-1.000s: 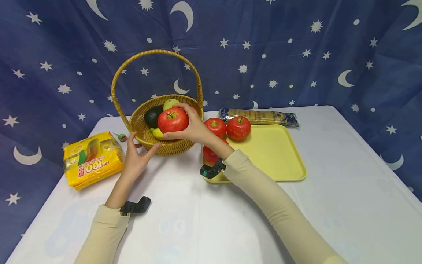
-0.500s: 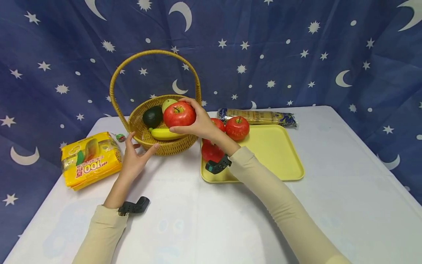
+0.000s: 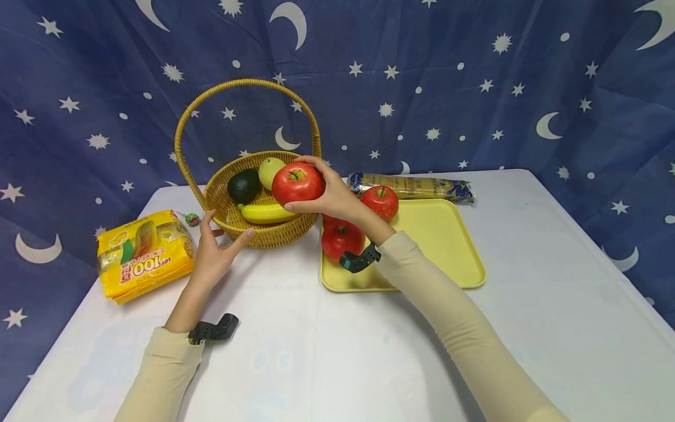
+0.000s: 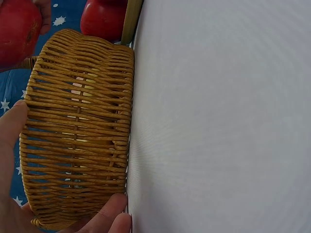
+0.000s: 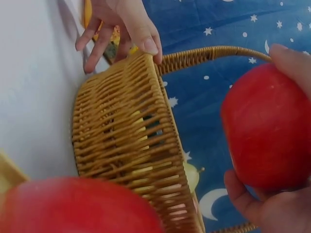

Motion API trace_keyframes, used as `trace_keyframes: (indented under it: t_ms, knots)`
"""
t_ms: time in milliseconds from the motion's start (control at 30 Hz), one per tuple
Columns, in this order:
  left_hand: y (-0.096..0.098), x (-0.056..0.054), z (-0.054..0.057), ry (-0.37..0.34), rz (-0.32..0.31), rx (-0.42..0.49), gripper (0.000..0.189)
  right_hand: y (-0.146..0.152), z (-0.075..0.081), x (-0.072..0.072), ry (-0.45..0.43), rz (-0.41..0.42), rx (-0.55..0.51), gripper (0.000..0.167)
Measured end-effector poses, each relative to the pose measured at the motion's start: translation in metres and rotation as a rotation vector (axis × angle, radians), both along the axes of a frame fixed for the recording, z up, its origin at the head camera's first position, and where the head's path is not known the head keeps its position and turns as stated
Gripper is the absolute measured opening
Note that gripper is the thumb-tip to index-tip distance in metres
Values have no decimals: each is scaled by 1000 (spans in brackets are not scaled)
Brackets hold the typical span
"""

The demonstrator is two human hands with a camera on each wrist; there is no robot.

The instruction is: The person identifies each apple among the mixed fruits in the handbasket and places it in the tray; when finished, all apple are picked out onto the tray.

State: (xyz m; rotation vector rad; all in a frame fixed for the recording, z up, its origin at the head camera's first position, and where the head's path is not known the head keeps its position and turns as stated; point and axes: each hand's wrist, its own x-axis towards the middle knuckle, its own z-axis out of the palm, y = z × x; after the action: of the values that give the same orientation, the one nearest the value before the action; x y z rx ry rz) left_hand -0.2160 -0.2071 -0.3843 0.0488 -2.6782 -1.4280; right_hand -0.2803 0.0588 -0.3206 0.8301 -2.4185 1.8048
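My right hand [image 3: 332, 190] grips a red apple [image 3: 297, 183] from its right side, above the right rim of a wicker basket [image 3: 274, 234]. Inside the basket lie a dark avocado [image 3: 244, 186], a pale green pear [image 3: 269, 171] and a yellow banana [image 3: 266, 214]. My left hand [image 3: 213, 255] touches the basket's near left side, its fingers spread and fairly straight; in the right wrist view the left thumb [image 5: 146, 44] lies at the rim. On a yellow tray [image 3: 443, 246] are a front red apple [image 3: 341, 239] and a back red apple [image 3: 381, 202]; another is mostly hidden behind my right hand.
A yellow snack package [image 3: 145, 255] lies left of the basket, with a small wrapped candy [image 3: 192, 219] between them. Behind the tray lies a long clear packet of pasta-like sticks [image 3: 413, 186]. The basket's tall handle [image 3: 248, 82] arches up before a blue star-patterned curtain [image 3: 448, 70].
My right hand has moved right with the apple, from over the basket's middle to its right rim, uncovering the banana and pear. The left hand has stayed at the basket.
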Motion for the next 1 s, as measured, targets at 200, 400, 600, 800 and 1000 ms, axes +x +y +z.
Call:
trace_keyframes:
  t_ms: [200, 400, 600, 800, 1000]
  knots:
    - [-1, 1, 1, -9, 11, 1, 100, 8, -1, -1, 21, -4, -3, 81]
    - [-1, 2, 1, -13, 12, -10, 101, 20, -4, -1, -4, -16, -18, 81]
    - [0, 1, 2, -28, 8, -11, 101, 31, -9, 1, -25, -20, -62, 80]
    - [0, 1, 1, -30, 13, -21, 101, 39, -11, 2, -29, -26, -96, 79]
    - [1, 2, 1, -34, 17, -15, 102, 47, -9, 3, -27, -28, -123, 78]
